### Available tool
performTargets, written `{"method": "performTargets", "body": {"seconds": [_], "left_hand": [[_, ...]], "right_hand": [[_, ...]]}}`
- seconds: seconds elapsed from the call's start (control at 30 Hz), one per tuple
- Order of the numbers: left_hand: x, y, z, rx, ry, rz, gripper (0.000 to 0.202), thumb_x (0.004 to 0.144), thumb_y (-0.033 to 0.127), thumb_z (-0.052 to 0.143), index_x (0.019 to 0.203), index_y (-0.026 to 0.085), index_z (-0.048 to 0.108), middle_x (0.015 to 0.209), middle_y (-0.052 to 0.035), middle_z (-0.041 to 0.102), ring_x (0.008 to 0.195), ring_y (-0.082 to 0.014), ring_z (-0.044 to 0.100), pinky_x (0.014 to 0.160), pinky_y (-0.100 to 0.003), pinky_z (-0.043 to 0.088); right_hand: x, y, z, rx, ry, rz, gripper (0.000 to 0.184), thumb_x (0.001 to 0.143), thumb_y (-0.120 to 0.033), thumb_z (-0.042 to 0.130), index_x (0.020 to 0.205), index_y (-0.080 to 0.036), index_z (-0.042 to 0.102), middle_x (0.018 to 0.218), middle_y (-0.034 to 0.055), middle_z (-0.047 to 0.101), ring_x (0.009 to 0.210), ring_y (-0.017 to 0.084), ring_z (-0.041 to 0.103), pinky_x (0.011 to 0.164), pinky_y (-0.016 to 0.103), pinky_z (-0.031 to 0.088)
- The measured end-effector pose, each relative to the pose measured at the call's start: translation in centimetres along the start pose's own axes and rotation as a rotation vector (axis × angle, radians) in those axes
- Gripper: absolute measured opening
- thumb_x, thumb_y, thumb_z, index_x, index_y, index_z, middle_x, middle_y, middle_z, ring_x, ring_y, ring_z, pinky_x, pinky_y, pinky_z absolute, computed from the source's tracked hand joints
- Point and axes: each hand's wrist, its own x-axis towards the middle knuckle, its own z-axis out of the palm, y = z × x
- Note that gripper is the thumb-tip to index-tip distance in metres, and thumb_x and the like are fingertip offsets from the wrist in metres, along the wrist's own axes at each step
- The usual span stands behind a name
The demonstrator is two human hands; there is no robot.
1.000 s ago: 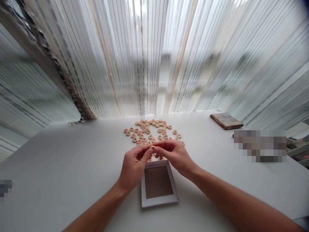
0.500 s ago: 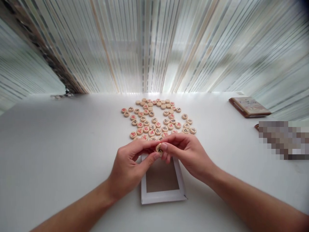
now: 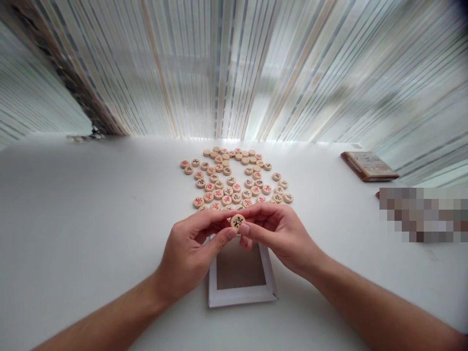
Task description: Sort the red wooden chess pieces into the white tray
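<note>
A round wooden Chinese chess piece [image 3: 237, 222] with a black character faces me, pinched between both hands. My left hand [image 3: 195, 248] is closed on its left side, thumb tip at the lower edge. My right hand [image 3: 280, 234] is closed on its right side, with the thumb on the rim. Below them lies a shallow open box [image 3: 244, 296] with a white rim and brown inside; my fingers cover its far end. Beyond the hands many loose chess pieces [image 3: 236, 187] are spread out, some with red or black characters up, some blank side up. The nearest ones are partly hidden by my fingers.
All this lies on a white table [image 3: 109, 219]. A brown-edged flat box [image 3: 369, 165] sits at the right rear, and a pixelated item [image 3: 420, 214] is in front of it. A striped curtain [image 3: 234, 73] hangs behind the table.
The piece has become more exposed: my right thumb has slid down off its face, so the character shows fully. The view has shifted slightly.
</note>
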Motion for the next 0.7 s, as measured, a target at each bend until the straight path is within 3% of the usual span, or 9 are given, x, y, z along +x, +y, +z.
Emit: {"method": "performTargets", "body": {"seconds": [0.1, 0.23, 0.4, 0.53, 0.7], "left_hand": [[0.05, 0.06, -0.2, 0.003, -0.021, 0.044, 0.027, 0.092, 0.023, 0.085, 0.119, 0.026, 0.086, 0.098, -0.0041, 0.085, 0.084, -0.0191, 0.08, 0.081, -0.029, 0.068], [0.05, 0.26, -0.53, 0.054, -0.085, 0.2, 0.035, 0.093, 0.011, 0.082, 0.123, 0.029, 0.085, 0.099, -0.0024, 0.084, 0.085, -0.014, 0.077, 0.078, -0.021, 0.063], [0.05, 0.35, -0.73, 0.125, -0.122, 0.321, 0.044, 0.092, 0.002, 0.079, 0.127, 0.028, 0.083, 0.097, -0.0013, 0.082, 0.084, -0.0118, 0.076, 0.081, -0.019, 0.062], [-0.02, 0.24, -0.63, 0.11, -0.135, 0.299, 0.043, 0.091, 0.002, 0.078, 0.127, 0.026, 0.082, 0.1, -0.0033, 0.082, 0.087, -0.0138, 0.077, 0.082, -0.022, 0.063], [-0.23, 0.44, -0.24, -0.071, -0.138, 0.165, 0.037, 0.091, 0.003, 0.079, 0.122, 0.022, 0.082, 0.095, -0.0037, 0.084, 0.083, -0.015, 0.08, 0.079, -0.023, 0.066]], "right_hand": [[0.03, 0.15, 0.05, 0.067, -0.018, 0.031, 0.035, 0.067, -0.029, 0.104, 0.092, -0.018, 0.083, 0.071, 0.0019, 0.079, 0.06, 0.013, 0.072, 0.059, 0.024, 0.063], [-0.05, 0.19, 0.16, 0.111, -0.035, 0.088, 0.037, 0.064, -0.025, 0.106, 0.088, -0.015, 0.079, 0.07, 0.0025, 0.079, 0.056, 0.012, 0.071, 0.056, 0.02, 0.061], [-0.36, 0.15, 0.29, 0.091, -0.025, 0.115, 0.038, 0.064, -0.024, 0.106, 0.078, -0.015, 0.072, 0.058, -0.0007, 0.074, 0.048, 0.009, 0.066, 0.049, 0.015, 0.054], [-0.55, 0.09, 0.45, 0.076, -0.042, 0.084, 0.036, 0.07, -0.026, 0.103, 0.076, -0.015, 0.07, 0.059, -0.0004, 0.074, 0.049, 0.01, 0.068, 0.05, 0.016, 0.055], [-0.52, -0.01, 0.52, 0.106, -0.094, 0.063, 0.031, 0.076, -0.026, 0.1, 0.078, -0.014, 0.071, 0.064, 0.001, 0.076, 0.054, 0.011, 0.071, 0.054, 0.019, 0.06]]}}
